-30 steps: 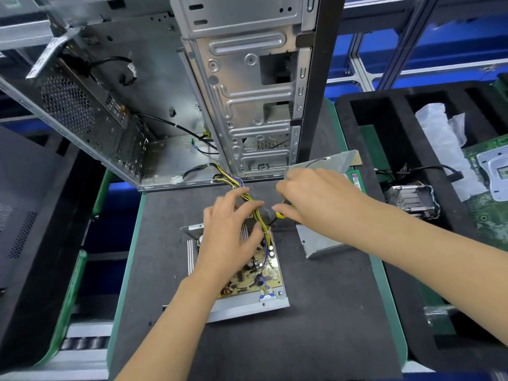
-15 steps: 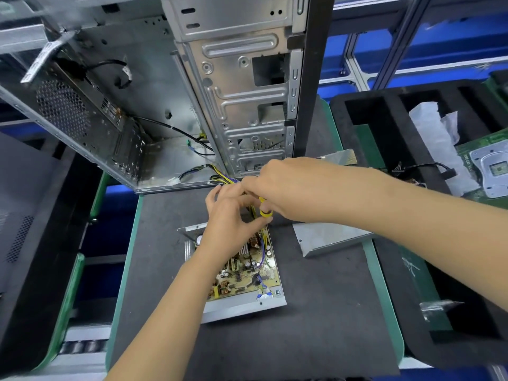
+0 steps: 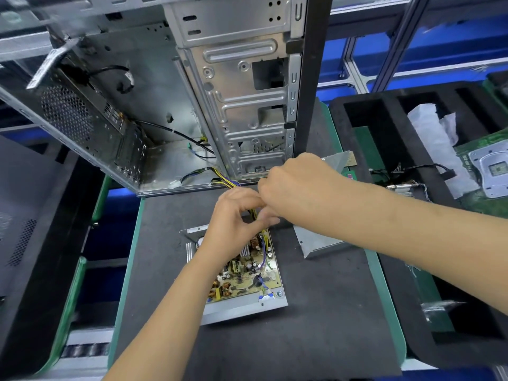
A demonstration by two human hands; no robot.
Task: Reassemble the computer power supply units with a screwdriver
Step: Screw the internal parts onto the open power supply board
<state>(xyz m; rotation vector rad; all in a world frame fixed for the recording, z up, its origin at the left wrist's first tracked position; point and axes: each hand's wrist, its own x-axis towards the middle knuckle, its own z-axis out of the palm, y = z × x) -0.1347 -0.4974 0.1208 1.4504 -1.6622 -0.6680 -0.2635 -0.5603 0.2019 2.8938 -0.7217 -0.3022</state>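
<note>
The open power supply base [image 3: 247,307] lies on the black mat [image 3: 316,331], its circuit board [image 3: 247,270] facing up. A yellow and black wire bundle [image 3: 228,184] runs from the board up into the computer case [image 3: 242,92]. My left hand [image 3: 233,226] hovers over the board's far end, its fingers curled round the wires. My right hand [image 3: 302,188] meets it from the right, with curled fingers closing on the same bundle; its fingertips are hidden. The grey power supply cover [image 3: 319,243] lies just right of the board, partly under my right arm. No screwdriver shows.
The case stands open at the mat's far edge, with loose cables inside. At the right, a black foam tray [image 3: 384,138] holds a heatsink [image 3: 404,188], a motherboard [image 3: 489,166] and a white wrapper [image 3: 434,138]. A dark panel [image 3: 27,215] lies at the left.
My right hand has moved left and closed in on my left hand's fingers. My left hand has risen from the board to the wires. The view has shifted slightly.
</note>
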